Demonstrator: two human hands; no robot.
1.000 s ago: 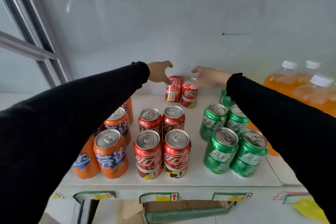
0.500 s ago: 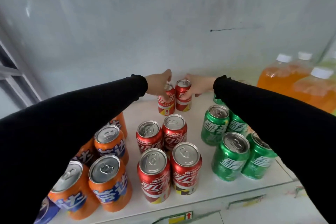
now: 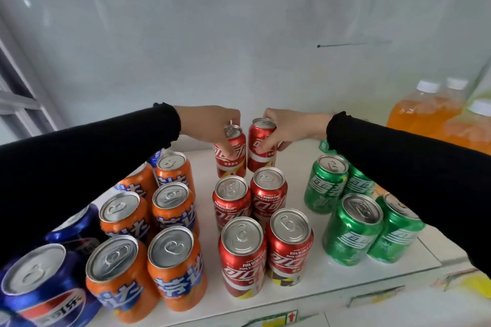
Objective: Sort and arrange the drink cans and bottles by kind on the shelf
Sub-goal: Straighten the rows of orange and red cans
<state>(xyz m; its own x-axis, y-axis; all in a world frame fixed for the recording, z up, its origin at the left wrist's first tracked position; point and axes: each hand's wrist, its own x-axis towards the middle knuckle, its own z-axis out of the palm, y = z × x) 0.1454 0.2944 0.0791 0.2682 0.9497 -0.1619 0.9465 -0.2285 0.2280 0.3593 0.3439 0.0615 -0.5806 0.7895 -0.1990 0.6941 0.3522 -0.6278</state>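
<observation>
Hands meet at the shelf's (image 3: 313,271) back, each holding 1 red can. Left hand (image 3: 210,125) curls its fingers (image 3: 225,147) down the left red can (image 3: 231,152) (tilted slightly); right hand (image 3: 289,129) wraps the right red can (image 3: 261,145), thumb in front, just beside it.

One head view looks forward and down, close over the shelf (image 3: 305,271) toward the back wall (image 3: 239,48).
</observation>
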